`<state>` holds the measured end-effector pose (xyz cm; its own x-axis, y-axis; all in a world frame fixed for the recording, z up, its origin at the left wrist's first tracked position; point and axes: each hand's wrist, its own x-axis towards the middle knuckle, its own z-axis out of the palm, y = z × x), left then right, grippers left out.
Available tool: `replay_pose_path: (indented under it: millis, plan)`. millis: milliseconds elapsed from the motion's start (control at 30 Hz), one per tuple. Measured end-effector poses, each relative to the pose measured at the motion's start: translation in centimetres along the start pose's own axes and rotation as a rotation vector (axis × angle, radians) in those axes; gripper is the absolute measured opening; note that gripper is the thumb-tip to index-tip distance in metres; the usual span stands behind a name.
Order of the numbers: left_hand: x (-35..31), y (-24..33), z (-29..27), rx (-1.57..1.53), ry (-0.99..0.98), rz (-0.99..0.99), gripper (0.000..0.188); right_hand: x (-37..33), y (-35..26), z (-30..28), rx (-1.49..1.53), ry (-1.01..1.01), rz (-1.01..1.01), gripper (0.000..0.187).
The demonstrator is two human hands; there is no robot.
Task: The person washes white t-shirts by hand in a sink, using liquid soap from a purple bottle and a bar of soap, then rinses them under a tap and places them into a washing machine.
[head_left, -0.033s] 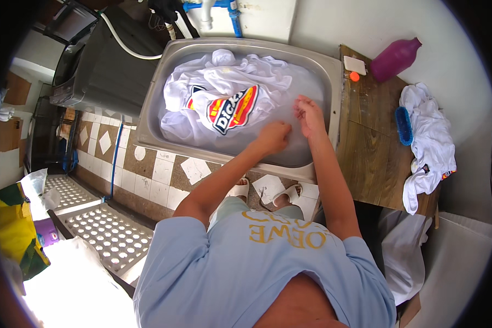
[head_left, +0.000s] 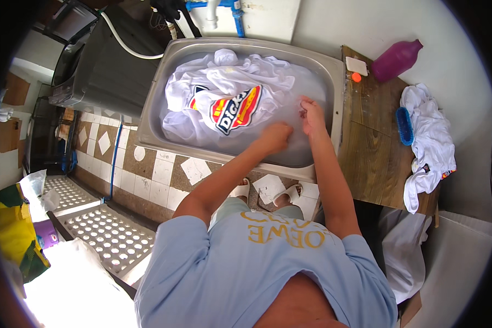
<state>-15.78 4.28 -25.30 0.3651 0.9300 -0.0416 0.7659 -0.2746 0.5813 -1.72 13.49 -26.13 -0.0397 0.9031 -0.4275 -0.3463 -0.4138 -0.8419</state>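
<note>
Both my hands are over the near right part of a metal sink (head_left: pixel 340 95), above cloudy water (head_left: pixel 309 82). My left hand (head_left: pixel 277 136) is closed, its fingers curled under; whether anything is in them is hidden. To its right, my right hand (head_left: pixel 313 117) is raised, palm turned inward, with loosely bent fingers apart and nothing visible in them. A soaked white garment (head_left: pixel 224 76) lies bunched across the left and middle of the sink. Its red, yellow and dark blue printed patch (head_left: pixel 236 109) faces up, a little left of my hands.
Right of the sink, a wooden counter (head_left: pixel 369 150) bears a purple bottle (head_left: pixel 396 61), a white block-shaped item (head_left: pixel 357 66), an orange cap (head_left: pixel 356 77), a blue brush (head_left: pixel 404 126) and another white garment (head_left: pixel 433 134). A dark grey appliance (head_left: pixel 115 71) with a pale hose (head_left: pixel 127 49) stands left.
</note>
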Motion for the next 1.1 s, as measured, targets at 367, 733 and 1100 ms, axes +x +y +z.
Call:
replay_pose_path:
  millis: [367,733,1100]
  plan:
    - [6.0,-2.8,1.4,-1.251,-0.071,-0.500,0.033,0.5,0.3,2.6,1.035,-0.433,0.168,0.013]
    - [5.9,2.8,-0.4,-2.031,0.218,-0.306,0.046,-1.6,-1.6,10.4,0.128,-0.025,0.007,0.076]
    - [5.3,-2.1,3.3,-0.875,0.437,-0.322,0.043,5.3,3.6,1.6,-0.911,0.236,-0.685,0.024]
